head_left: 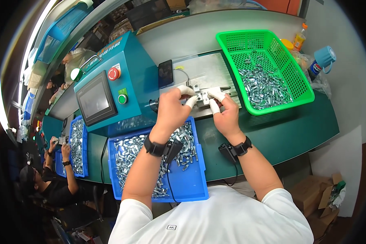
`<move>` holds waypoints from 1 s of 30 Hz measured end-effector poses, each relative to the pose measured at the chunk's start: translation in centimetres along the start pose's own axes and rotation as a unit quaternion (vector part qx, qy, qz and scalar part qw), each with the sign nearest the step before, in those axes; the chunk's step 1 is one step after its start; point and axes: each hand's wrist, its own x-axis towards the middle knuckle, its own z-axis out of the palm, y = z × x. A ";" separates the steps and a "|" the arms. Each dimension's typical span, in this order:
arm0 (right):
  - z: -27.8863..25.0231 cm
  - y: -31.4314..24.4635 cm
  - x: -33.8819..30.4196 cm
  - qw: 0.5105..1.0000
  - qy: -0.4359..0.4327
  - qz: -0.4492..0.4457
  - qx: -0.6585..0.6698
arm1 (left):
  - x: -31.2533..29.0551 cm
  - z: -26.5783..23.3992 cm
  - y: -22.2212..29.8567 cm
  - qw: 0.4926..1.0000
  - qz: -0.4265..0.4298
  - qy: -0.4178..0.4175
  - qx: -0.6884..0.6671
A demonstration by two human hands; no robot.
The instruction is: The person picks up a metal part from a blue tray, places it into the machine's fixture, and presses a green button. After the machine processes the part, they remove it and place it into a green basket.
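Metal fixture (205, 97) sits right between the left hand (175, 106) and right hand (227, 114); can't tell if either's gripping. Blue tray (187, 183) nearer the body, green basket (280, 106) off right, both holding shiny metal parts (264, 87).

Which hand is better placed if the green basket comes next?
Probably the right hand: it's at the metal fixture, on the side nearer the green plastic basket. The left hand is farther away, closer to the teal machine.
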 end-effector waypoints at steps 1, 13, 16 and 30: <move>0.0 0.0 0.0 1.000 0.002 -0.002 -0.002 | 0.7 0.4 -0.1 0.999 0.013 -0.007 0.029; 0.1 0.2 0.0 1.000 0.005 -0.005 0.003 | 2.7 1.8 -3.8 0.957 0.207 0.006 0.205; 0.2 0.7 -0.4 0.994 -0.063 0.087 0.034 | 2.1 1.3 -3.6 0.956 0.215 0.004 0.198; -0.4 -0.3 0.9 0.867 -0.296 0.316 0.247 | -11.0 -3.0 -3.2 0.994 0.098 0.008 0.046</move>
